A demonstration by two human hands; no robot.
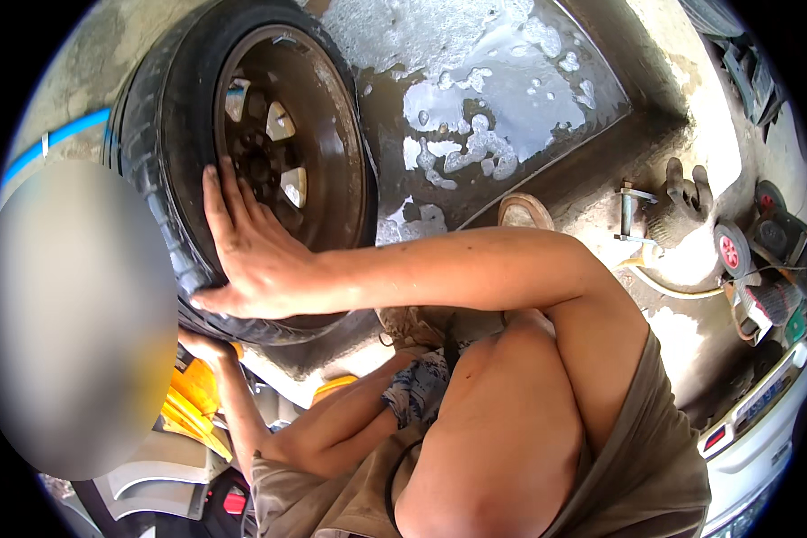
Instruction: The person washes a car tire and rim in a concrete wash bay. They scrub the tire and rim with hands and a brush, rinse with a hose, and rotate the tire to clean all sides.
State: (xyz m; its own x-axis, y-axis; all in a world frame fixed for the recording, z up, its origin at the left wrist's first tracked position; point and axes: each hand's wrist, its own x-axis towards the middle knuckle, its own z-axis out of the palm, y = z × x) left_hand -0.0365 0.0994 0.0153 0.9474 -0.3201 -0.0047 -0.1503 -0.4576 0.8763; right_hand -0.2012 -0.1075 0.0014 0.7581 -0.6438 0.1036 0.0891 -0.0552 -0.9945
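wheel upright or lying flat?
Upright. The wheel stands on its tread, rim face showing. The right hand is spread flat on the tyre; the left hand props it from beneath.

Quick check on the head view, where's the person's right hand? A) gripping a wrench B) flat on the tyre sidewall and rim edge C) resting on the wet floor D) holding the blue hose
B: the right hand lies open with fingers spread against the tyre at the edge of the rusty rim; it holds no tool.
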